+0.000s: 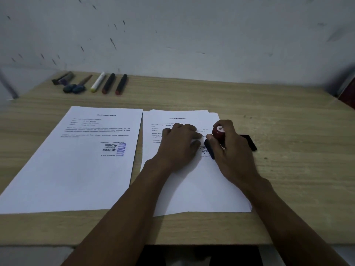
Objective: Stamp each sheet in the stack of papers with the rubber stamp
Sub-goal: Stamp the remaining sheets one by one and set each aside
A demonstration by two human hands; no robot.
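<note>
A stack of printed sheets [192,185] lies on the wooden table [288,169], right of centre. My left hand [178,146] rests flat on the top sheet, fingers spread over the text. My right hand [230,150] grips the rubber stamp [218,133], which has a red knob handle and a dark base. The base sits down on the sheet's lower right text area, beside my left fingertips. To the left lies a single sheet [80,160] bearing a blue "LUNAS" stamp mark [122,149].
A black ink pad [249,143] lies just right of the stack, partly behind my right hand. Along the table's back left edge lie scissors [76,86], a white marker [98,82], two dark markers [115,84] and another small tool [62,78]. A wall stands behind.
</note>
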